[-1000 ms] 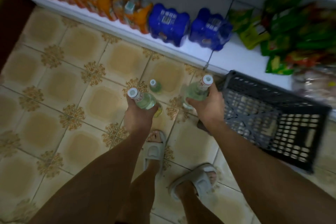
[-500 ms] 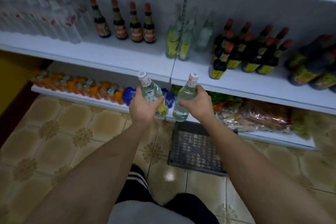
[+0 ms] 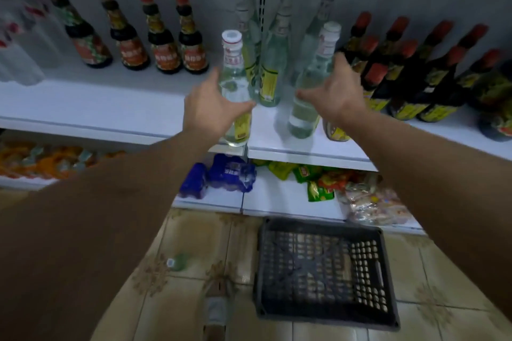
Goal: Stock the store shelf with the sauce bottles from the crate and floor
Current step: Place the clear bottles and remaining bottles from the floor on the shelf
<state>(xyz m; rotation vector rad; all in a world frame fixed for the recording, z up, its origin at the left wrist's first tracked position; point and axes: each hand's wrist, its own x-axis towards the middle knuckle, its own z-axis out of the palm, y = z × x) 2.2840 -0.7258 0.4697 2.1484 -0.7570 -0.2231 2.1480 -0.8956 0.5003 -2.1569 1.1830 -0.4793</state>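
Patterned beige floor tiles [image 3: 191,241] fill the near ground, where I see a black plastic crate [image 3: 325,271] at five o'clock and one small bottle on the floor [image 3: 177,262] at seven o'clock. Above, white shelves [image 3: 91,108] run across. My left hand [image 3: 213,108] is spread wide around a clear sauce bottle [image 3: 235,91] at the shelf edge at twelve o'clock; whether the fingers touch it I cannot tell. My right hand [image 3: 336,91], fingers spread, sits beside a second clear bottle [image 3: 310,91] standing on the shelf at one o'clock. Both have white caps and yellow labels. Behind stand more clear bottles [image 3: 273,58], flanked by dark red-capped bottles [image 3: 163,36].
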